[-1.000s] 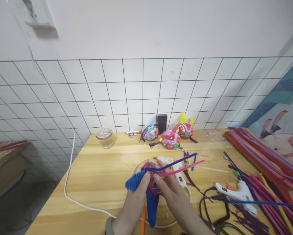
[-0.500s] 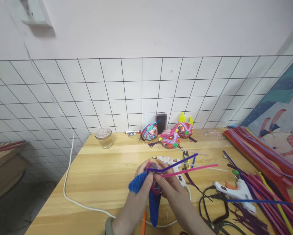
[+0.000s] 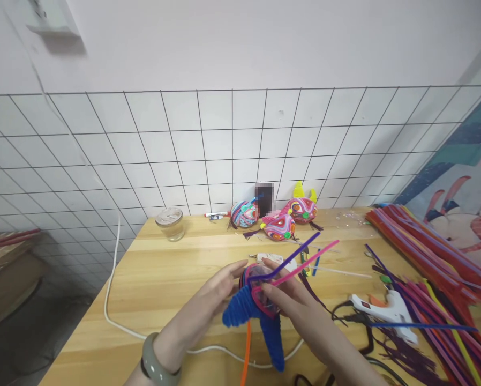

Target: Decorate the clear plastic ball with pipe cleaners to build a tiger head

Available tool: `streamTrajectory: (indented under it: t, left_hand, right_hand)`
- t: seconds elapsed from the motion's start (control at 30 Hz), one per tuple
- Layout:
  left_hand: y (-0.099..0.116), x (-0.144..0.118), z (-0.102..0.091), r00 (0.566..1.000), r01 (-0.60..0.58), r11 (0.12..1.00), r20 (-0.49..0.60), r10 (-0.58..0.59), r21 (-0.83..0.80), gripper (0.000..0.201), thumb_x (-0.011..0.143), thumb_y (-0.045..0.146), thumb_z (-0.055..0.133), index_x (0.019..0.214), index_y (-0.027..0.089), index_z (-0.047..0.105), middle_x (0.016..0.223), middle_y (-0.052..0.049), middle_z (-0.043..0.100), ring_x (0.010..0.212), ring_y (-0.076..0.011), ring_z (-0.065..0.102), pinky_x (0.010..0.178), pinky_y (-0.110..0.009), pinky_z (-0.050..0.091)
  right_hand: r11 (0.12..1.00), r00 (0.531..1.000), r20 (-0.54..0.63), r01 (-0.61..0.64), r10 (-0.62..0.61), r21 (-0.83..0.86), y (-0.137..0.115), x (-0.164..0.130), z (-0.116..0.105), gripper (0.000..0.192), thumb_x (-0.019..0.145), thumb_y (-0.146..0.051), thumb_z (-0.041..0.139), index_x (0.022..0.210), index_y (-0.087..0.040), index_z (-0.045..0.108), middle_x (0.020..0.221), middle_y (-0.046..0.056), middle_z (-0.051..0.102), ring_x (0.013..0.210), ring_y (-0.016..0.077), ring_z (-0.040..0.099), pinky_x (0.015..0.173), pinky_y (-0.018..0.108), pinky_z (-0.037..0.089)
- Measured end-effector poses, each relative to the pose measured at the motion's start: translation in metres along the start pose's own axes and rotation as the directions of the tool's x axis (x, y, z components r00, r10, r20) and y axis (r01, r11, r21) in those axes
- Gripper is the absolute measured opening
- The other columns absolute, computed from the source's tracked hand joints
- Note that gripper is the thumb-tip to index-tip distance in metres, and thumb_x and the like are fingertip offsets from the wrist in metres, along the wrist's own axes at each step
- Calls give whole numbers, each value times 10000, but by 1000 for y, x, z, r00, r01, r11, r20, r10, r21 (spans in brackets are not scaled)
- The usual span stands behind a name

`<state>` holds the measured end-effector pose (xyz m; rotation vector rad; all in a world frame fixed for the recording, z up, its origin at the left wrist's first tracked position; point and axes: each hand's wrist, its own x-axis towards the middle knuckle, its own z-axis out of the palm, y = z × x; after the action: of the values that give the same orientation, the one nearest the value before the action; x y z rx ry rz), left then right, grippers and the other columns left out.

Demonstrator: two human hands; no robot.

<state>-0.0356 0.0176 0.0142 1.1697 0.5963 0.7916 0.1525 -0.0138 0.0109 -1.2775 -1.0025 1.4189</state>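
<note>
Both hands hold a pipe-cleaner craft ball (image 3: 260, 292) above the wooden table (image 3: 168, 273). The ball is wound in pink and purple, with two thick blue coiled horns (image 3: 256, 319) pointing down and left. My left hand (image 3: 220, 287) grips its left side; a grey-green bracelet sits on that wrist. My right hand (image 3: 288, 295) pinches its right side, where a purple pipe cleaner (image 3: 294, 257) and a pink pipe cleaner (image 3: 308, 262) stick out up and to the right. An orange pipe cleaner (image 3: 245, 348) hangs below the ball.
Three finished craft balls (image 3: 278, 217) stand at the back by the wire grid. A glass jar (image 3: 170, 223) sits back left. Two white glue guns (image 3: 385, 311) with cords lie on the table, one behind my hands. Several loose pipe cleaners (image 3: 429, 257) pile up on the right.
The ball has been turned in my hands: the blue horns swung rightward and the two loose stems now point more steeply up. My left forearm has come further into view.
</note>
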Motion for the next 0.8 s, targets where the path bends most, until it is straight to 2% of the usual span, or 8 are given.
streamTrajectory:
  t: [0.07, 0.13, 0.3, 0.47, 0.57, 0.67, 0.8]
  left_hand:
    - [-4, 1, -2, 1000, 30, 999, 5, -30, 24, 398, 837, 332, 597, 1229, 272, 570, 1354, -77, 549, 1218, -283, 507, 1015, -443, 377]
    - [-10, 2, -5, 999, 38, 998, 12, -39, 42, 440, 780, 250, 673, 1209, 269, 579, 1310, -78, 579, 1191, -279, 527, 993, -429, 403]
    - [-16, 3, -8, 997, 71, 996, 26, -72, 56, 497, 741, 206, 698, 1219, 255, 571, 1262, -85, 599, 1185, -278, 524, 982, -425, 412]
    - [-14, 2, -7, 996, 76, 994, 32, -79, 82, 507, 725, 199, 703, 1212, 237, 569, 1245, -100, 599, 1159, -292, 535, 953, -431, 426]
    - [-18, 3, -8, 997, 81, 994, -11, -81, 72, 531, 702, 182, 721, 1206, 246, 563, 1236, -95, 604, 1142, -286, 543, 951, -427, 420]
    - [-22, 4, -10, 996, 77, 994, -59, -73, 79, 550, 705, 180, 719, 1223, 245, 547, 1260, -98, 589, 1151, -286, 536, 960, -426, 408]
    - [-23, 6, -12, 995, 73, 990, -81, -64, 118, 550, 700, 204, 727, 1218, 241, 547, 1228, -97, 607, 1134, -294, 546, 938, -423, 423]
  right_hand:
    - [999, 997, 70, 23, -22, -22, 1, -1, 0, 685, 732, -480, 699, 1328, -235, 469, 1115, 61, 693, 1081, 266, 594, 927, 408, 458]
    - [998, 992, 124, 34, -28, -44, 4, -1, 1, 701, 743, -482, 689, 1348, -225, 443, 1100, 65, 696, 1109, 266, 577, 951, 415, 442]
    - [993, 989, 145, 48, -32, -110, 16, 1, 0, 718, 748, -489, 679, 1362, -220, 422, 1246, 66, 619, 1181, 259, 523, 1009, 404, 393]
    - [997, 983, 180, 40, -27, -66, 12, 0, 0, 778, 761, -481, 675, 1413, -225, 336, 1277, 90, 599, 1183, 258, 526, 992, 419, 412]
    - [998, 992, 119, 40, -46, 50, 7, -3, 0, 692, 735, -472, 708, 1343, -269, 446, 1287, 77, 597, 1199, 260, 518, 979, 413, 426]
    - [984, 996, 54, 64, -74, 168, 6, -6, 0, 479, 761, -461, 689, 1190, -269, 594, 1238, 77, 633, 1177, 279, 538, 976, 435, 422]
    - [975, 993, 30, 102, -110, 200, 8, -8, 1, 313, 767, -429, 695, 1025, -253, 680, 1306, 71, 587, 1238, 292, 480, 1009, 432, 390]
